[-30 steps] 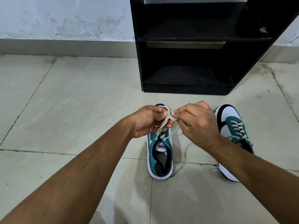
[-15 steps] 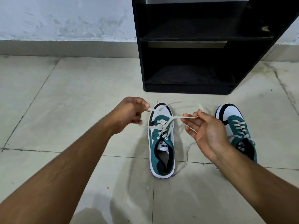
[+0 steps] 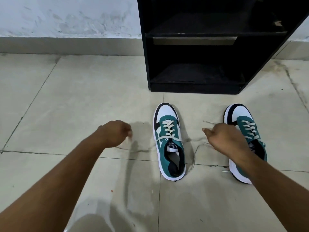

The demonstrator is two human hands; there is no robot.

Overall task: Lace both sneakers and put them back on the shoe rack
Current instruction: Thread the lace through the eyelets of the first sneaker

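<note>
Two teal, white and black sneakers stand on the tiled floor, toes toward the black shoe rack (image 3: pixel 194 89). The middle sneaker (image 3: pixel 167 113) has its cream lace (image 3: pixel 168 129) threaded up the eyelets, with both ends running out sideways, blurred. My left hand (image 3: pixel 115 133) is a closed fist to the left of this sneaker, shut on the left lace end. On the other side, my right hand (image 3: pixel 224 139) is curled on the right lace end and hides part of the laced right sneaker (image 3: pixel 239 114). A slack length of lace (image 3: pixel 194 154) trails on the floor between the shoes.
The rack stands against the white wall (image 3: pixel 66 17); its two shelves look bare apart from a small scrap at the upper right. Beige floor tiles (image 3: pixel 75 97) stretch to the left and toward me. A small white bit (image 3: pixel 224 171) lies by the right sneaker's heel.
My hands were together above the middle sneaker working the lace; they have since drawn apart to either side and lower, pulling the lace ends outward.
</note>
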